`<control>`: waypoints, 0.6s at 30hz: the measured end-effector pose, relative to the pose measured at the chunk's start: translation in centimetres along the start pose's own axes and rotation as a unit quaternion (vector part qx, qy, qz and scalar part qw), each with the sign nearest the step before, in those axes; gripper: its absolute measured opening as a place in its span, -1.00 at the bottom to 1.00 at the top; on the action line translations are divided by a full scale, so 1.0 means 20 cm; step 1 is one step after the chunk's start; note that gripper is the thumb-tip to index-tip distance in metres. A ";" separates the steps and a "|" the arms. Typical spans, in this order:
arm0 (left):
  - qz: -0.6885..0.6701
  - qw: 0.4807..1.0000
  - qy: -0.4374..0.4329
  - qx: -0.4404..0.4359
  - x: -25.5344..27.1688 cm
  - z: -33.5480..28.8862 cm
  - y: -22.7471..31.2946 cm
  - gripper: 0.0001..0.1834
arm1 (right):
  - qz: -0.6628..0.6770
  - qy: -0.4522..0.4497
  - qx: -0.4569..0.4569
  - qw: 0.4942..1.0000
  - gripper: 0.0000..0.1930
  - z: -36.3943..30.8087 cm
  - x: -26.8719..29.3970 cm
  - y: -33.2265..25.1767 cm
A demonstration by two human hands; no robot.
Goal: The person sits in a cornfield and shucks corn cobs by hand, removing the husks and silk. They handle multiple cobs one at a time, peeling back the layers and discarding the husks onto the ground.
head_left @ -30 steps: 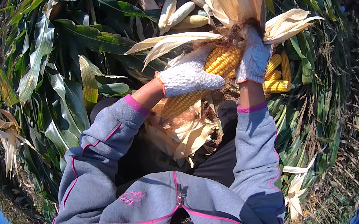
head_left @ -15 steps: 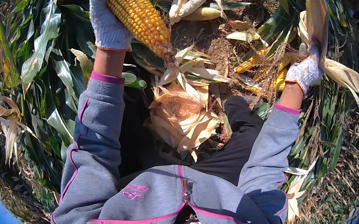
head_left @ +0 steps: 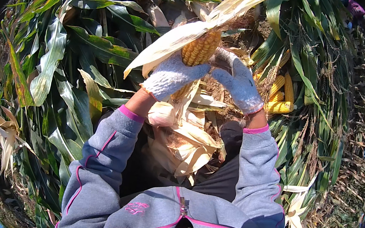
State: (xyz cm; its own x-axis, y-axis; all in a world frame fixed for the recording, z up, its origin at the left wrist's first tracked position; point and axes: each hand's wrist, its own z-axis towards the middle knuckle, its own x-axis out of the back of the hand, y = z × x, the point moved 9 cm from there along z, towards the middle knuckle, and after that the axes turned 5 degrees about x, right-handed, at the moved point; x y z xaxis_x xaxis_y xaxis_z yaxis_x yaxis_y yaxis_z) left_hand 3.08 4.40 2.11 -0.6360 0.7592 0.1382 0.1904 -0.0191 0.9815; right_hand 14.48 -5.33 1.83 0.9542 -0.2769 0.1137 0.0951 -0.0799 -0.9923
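Observation:
My left hand [head_left: 176, 77], in a whitish knit glove, is closed round a yellow ear of corn [head_left: 200, 49] standing roughly upright in front of me. Long pale husk leaves [head_left: 178, 37] cross the ear's upper left side and stretch toward the far right. Close by on the right is my gloved right hand [head_left: 240, 80], its thumb and fingers apart in a curve. Its fingertips reach the ear's right side; whether they press on it is hard to tell. Below both hands, dry opened husks [head_left: 182, 148] lie between my legs.
Several husked yellow ears [head_left: 282, 95] lie to the right among stalks. Green corn leaves [head_left: 76, 95] are heaped on the left, and more leafy stalks [head_left: 311, 62] stand along the right. A dry husk [head_left: 7, 132] hangs at the far left.
My left hand has come right to the middle with corn, now held more upright. My right hand has moved in from the right, away from where it gripped dry husk leaves.

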 end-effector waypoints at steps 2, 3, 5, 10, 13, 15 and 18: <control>0.091 0.995 -0.013 -0.046 -0.07 -0.01 0.03 -0.24 | -0.001 0.030 0.049 0.998 -0.25 -0.02 0.05 -0.07; 0.141 0.987 -0.013 -0.079 -0.10 -0.02 0.05 -0.23 | 0.029 0.105 -0.016 0.994 -0.26 -0.07 0.12 0.00; 0.242 0.959 -0.012 -0.145 -0.17 -0.04 0.05 -0.21 | 0.259 0.171 0.003 0.951 -0.35 -0.05 0.16 0.10; 0.256 0.954 -0.100 -0.120 -0.28 -0.06 -0.01 -0.32 | -0.312 0.149 0.151 0.926 -0.52 -0.06 0.31 0.04; 0.257 0.936 -0.111 -0.214 -0.32 -0.08 0.10 -0.33 | -0.422 0.159 0.185 0.873 -0.53 -0.09 0.31 -0.10; 0.239 0.932 -0.120 -0.245 -0.32 -0.10 0.13 -0.37 | -0.176 0.221 0.079 0.956 -0.60 -0.07 0.40 0.00; 0.287 0.904 -0.128 -0.290 -0.36 -0.12 0.15 -0.36 | 0.195 0.249 -0.117 0.941 -0.64 -0.07 0.38 0.20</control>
State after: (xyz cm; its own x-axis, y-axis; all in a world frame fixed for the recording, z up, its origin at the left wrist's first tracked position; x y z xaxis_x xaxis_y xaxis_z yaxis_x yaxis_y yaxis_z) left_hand 6.36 -2.66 4.39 -0.3497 0.6401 0.6841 -0.0380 -0.7393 0.6723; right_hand 21.72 -9.07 -1.20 0.6459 -0.7394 -0.1902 -0.3561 -0.0714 -0.9317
